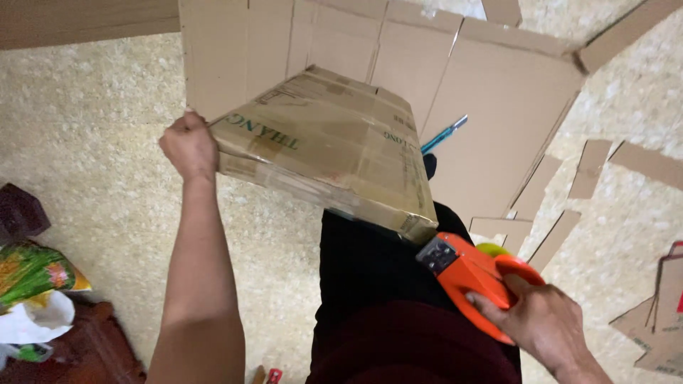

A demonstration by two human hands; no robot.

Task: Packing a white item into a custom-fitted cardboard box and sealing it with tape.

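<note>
A flat brown cardboard box (334,153) wrapped in clear tape rests tilted on my lap, above my dark trousers (377,284). My left hand (189,144) grips its far left corner. An orange tape dispenser (473,277) sits in my right hand (544,320), with its metal front end touching the box's near right corner.
A large flattened cardboard sheet (491,92) lies on the speckled floor beyond the box, with a blue-handled cutter (442,134) on it. Cardboard strips (590,167) lie to the right, a paper bag (665,313) at far right. Colourful bags (32,274) lie at left.
</note>
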